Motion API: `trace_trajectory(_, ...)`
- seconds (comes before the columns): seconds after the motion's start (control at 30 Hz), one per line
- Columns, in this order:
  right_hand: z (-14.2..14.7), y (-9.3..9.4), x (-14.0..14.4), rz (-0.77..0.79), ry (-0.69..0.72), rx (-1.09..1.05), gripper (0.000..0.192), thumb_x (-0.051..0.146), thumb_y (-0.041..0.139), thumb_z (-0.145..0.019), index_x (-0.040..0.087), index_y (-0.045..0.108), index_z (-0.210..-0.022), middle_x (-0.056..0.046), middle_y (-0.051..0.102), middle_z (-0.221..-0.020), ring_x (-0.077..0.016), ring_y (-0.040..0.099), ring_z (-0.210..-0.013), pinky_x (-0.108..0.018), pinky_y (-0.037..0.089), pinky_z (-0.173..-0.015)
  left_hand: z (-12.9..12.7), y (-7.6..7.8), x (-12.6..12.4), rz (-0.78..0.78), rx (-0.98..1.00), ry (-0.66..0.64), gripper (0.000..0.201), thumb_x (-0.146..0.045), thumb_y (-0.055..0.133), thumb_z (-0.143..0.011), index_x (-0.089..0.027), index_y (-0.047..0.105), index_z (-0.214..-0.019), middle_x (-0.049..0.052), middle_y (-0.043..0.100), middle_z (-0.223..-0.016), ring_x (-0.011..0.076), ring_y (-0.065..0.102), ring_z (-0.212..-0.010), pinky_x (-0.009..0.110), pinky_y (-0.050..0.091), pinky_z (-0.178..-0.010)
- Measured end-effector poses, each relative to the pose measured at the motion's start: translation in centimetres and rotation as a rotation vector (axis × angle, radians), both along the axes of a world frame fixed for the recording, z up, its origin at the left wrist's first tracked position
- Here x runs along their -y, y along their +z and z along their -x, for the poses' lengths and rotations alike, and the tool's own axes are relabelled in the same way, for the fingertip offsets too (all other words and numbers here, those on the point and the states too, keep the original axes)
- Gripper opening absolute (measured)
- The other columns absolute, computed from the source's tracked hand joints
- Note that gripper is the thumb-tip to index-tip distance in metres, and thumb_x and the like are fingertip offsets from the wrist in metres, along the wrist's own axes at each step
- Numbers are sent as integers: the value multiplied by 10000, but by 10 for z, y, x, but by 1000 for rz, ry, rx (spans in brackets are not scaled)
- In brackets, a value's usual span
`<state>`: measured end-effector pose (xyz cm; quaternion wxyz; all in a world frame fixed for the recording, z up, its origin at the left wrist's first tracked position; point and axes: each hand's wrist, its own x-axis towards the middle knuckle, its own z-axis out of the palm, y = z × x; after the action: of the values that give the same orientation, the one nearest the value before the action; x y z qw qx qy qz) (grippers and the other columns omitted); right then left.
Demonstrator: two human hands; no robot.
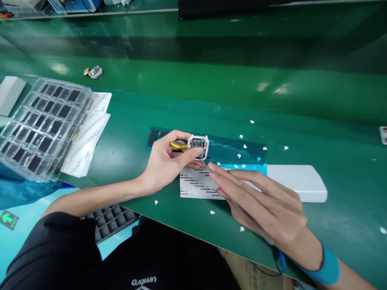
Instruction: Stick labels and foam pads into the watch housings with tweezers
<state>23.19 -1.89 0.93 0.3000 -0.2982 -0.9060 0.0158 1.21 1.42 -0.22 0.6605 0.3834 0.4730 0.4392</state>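
My left hand [169, 161] grips a small white watch-like case [207, 148] with its circuit board facing up, the thumb pressed on its lower edge. A yellow battery-like piece [179, 145] sticks out to the left of the case, beside my fingers. My right hand [266, 201] is closed round thin metal tweezers [250, 219], their tip at the lower edge of the case. Below the case lies a white printed sheet [196, 187]; behind it is a dark teal film strip [236, 147] with black pieces at its left end.
Clear compartment trays [45, 121] with dark pieces stand at left, beside printed sheets [90, 141]. Another white case [96, 72] lies farther back. A long white block [299, 183] sits at right. Several small white tabs [212, 212] are scattered about. A blue wrist strap [329, 264] trails a cord.
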Motion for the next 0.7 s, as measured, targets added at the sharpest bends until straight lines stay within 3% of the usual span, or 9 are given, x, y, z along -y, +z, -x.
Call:
trace_trajectory(0.17,-2,-3,-2,-33,-46,-8,816,-38,693,-937,192,380,-1654,-73,744,-1272,-246,787,-961,-363,688,-751,4,-3,-9,-94,-51,-50,383,-307,866,-801,-166,628,-1065,31,794,-887,167,795,-721,268,686,-711)
trace_trajectory(0.27,-8,-7,-5,-83,-68,-28,822,-48,710,-919,186,402,-1644,-76,747,-1271,-243,778,-944,-362,679,-767,23,-15,-45,-352,-289,-6,350,-282,828,-817,-172,617,-1073,-29,701,-669,153,719,-546,242,598,-521)
trace_trajectory(0.33,-12,-10,-9,-151,-74,-44,813,-37,734,-905,155,422,-1631,-89,755,-1254,-246,771,-915,-363,669,-756,48,-28,-81,-501,-503,73,373,-224,814,-782,-175,616,-1094,-32,692,-669,140,676,-511,239,548,-484)
trace_trajectory(0.43,-18,-11,-15,-250,-87,-40,814,-2,773,-892,134,438,-1622,-83,776,-1218,-245,755,-886,-353,644,-728,88,-42,-126,-544,-724,218,449,-250,808,-787,-164,607,-1179,67,780,-922,167,707,-640,292,594,-580)
trace_trajectory(0.53,-23,-9,-20,-315,-124,-22,762,42,768,-920,157,462,-1608,-54,790,-1205,-229,736,-878,-334,618,-729,106,-38,-136,-772,-1010,292,405,-350,801,-831,-182,673,-1177,136,760,-1224,262,735,-988,408,621,-847)
trace_trajectory(0.6,-26,-9,-22,-327,-157,-13,660,68,748,-947,174,518,-1556,-42,801,-1182,-218,723,-879,-320,599,-727,101,-27,-123,-967,-1126,184,272,-421,763,-897,-201,725,-1054,109,779,-1144,280,710,-1075,452,562,-991)
trace_trajectory(0.7,-29,-9,-24,-318,-191,6,445,93,717,-977,176,612,-1402,-10,816,-946,-203,705,-856,-293,542,-650,80,-13,-93,-1167,-1014,-297,351,-553,719,-954,-205,753,-984,58,783,-942,230,713,-929,402,531,-939)
